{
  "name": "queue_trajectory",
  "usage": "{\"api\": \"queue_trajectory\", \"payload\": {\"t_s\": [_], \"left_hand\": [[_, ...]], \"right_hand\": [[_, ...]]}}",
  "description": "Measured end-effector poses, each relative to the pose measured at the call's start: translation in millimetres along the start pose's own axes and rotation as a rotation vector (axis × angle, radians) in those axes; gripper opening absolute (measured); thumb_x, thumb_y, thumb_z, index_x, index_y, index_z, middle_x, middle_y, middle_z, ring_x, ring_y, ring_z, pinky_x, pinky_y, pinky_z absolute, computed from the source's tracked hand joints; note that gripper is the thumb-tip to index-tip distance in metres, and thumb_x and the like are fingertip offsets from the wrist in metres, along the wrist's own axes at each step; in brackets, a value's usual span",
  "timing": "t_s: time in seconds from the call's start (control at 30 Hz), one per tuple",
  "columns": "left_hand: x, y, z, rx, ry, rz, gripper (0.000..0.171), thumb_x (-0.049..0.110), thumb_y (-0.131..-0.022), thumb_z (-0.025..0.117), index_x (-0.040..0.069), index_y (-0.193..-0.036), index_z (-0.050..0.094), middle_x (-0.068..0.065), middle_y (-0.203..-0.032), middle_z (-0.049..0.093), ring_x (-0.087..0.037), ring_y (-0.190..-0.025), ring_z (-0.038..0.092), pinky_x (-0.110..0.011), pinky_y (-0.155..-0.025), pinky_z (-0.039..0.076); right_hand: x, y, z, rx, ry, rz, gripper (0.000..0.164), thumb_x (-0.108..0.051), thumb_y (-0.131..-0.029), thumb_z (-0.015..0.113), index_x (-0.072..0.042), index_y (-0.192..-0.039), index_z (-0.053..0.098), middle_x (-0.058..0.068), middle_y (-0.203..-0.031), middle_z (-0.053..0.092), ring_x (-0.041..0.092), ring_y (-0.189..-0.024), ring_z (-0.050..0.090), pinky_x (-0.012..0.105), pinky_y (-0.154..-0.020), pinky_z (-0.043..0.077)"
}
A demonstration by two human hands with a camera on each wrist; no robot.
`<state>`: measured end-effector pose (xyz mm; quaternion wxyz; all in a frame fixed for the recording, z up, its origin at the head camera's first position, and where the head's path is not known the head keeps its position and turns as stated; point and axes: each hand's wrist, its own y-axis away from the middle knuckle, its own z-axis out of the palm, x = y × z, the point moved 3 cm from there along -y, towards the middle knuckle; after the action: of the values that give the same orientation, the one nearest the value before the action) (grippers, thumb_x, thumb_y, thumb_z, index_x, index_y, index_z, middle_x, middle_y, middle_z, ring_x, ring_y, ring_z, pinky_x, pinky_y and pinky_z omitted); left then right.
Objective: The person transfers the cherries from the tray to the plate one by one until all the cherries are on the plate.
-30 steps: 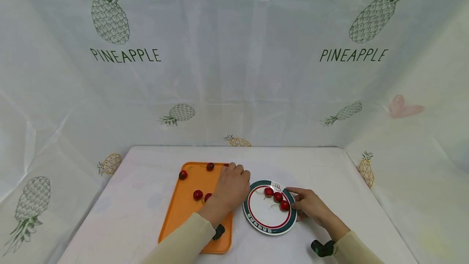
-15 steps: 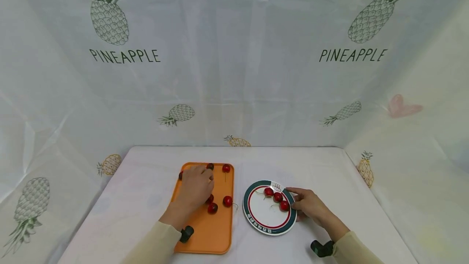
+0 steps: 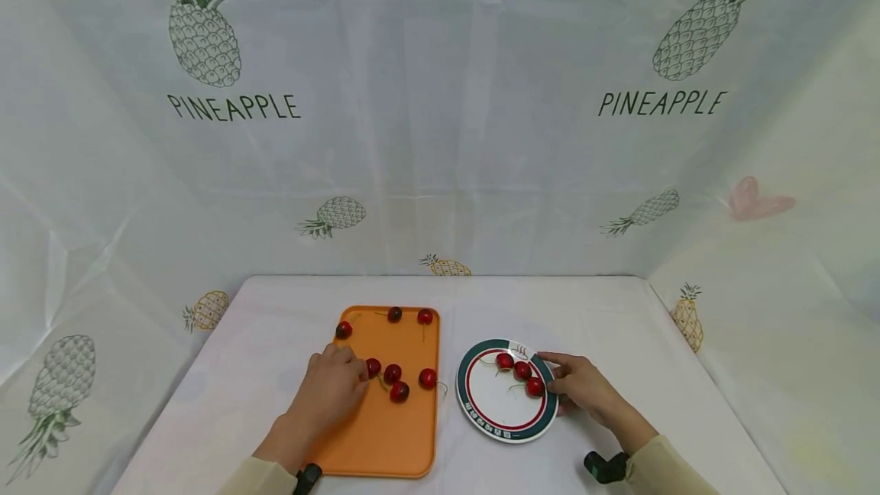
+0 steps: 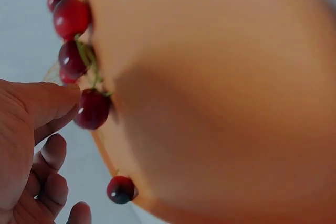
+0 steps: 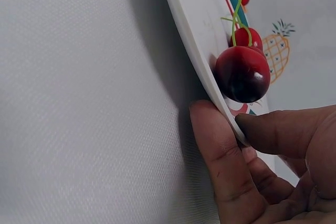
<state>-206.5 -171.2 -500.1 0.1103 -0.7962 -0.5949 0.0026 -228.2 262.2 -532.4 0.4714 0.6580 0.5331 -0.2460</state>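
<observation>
My left hand (image 3: 331,384) is over the left side of the orange tray (image 3: 371,441), which holds several dark red cherries. In the left wrist view, its thumb and forefinger pinch the side of a cherry (image 4: 93,109) with a green stem; the other fingers are loosely bent. More cherries lie close by, among them a bright red cherry (image 4: 72,18). My right hand (image 3: 584,386) grips the rim of a white plate (image 3: 498,409) with a green and red border, thumb on top, a finger underneath. Three cherries (image 3: 522,370) sit on the plate near that thumb.
Separate cherries lie along the tray's far edge: a top-left cherry (image 3: 344,330), a middle cherry (image 3: 395,315) and a right cherry (image 3: 425,316). One cherry (image 3: 428,379) has its stem over the tray's right edge. A white cloth (image 3: 619,327) covers the table.
My left hand has moved from the tray's far right corner down and left to its left side, uncovering several cherries. My right hand and the plate have stayed put.
</observation>
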Motion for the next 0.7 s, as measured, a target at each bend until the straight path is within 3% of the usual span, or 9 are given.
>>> {"api": "queue_trajectory", "payload": {"t_s": [0.17, 0.37, 0.47, 0.7], "left_hand": [[4.2, 4.6, 4.8, -0.029, -0.008, 0.019, 0.014, 0.027, -0.093, 0.080, 0.026, -0.081, 0.072, 0.010, -0.085, 0.052, -0.016, -0.086, 0.041, -0.039, -0.078, 0.033], [10.5, 2.9, 8.5, -0.021, 0.007, 0.045, 0.005, 0.025, -0.092, 0.081, 0.023, -0.094, 0.077, 0.009, -0.086, 0.054, -0.017, -0.087, 0.042, -0.039, -0.078, 0.033], [14.7, 2.2, 10.3, -0.021, 0.034, 0.072, 0.011, 0.024, -0.091, 0.083, 0.023, -0.100, 0.079, 0.009, -0.088, 0.056, -0.016, -0.087, 0.042, -0.037, -0.079, 0.036], [16.5, 1.0, 17.0, -0.006, 0.026, 0.087, 0.013, 0.026, -0.088, 0.086, 0.026, -0.099, 0.080, 0.011, -0.088, 0.054, -0.013, -0.087, 0.039, -0.033, -0.079, 0.035]], "right_hand": [[0, 0, 0, -0.001, 0.003, -0.004, 0.063, 0.006, -0.088, 0.072, -0.008, -0.148, 0.060, 0.014, -0.100, 0.062, 0.023, -0.071, 0.065, 0.038, -0.061, 0.061], [0, 0, 0, 0.007, 0.008, 0.001, 0.063, 0.006, -0.088, 0.072, -0.008, -0.148, 0.060, 0.014, -0.098, 0.059, 0.024, -0.071, 0.064, 0.037, -0.061, 0.061], [0, 0, 0, 0.010, 0.011, 0.001, 0.062, 0.005, -0.088, 0.073, -0.008, -0.148, 0.060, 0.014, -0.096, 0.058, 0.024, -0.071, 0.063, 0.037, -0.061, 0.060], [1, -1, 0, 0.006, 0.016, -0.024, 0.061, 0.005, -0.088, 0.072, -0.007, -0.147, 0.061, 0.013, -0.095, 0.060, 0.023, -0.068, 0.064, 0.036, -0.060, 0.060]]}}
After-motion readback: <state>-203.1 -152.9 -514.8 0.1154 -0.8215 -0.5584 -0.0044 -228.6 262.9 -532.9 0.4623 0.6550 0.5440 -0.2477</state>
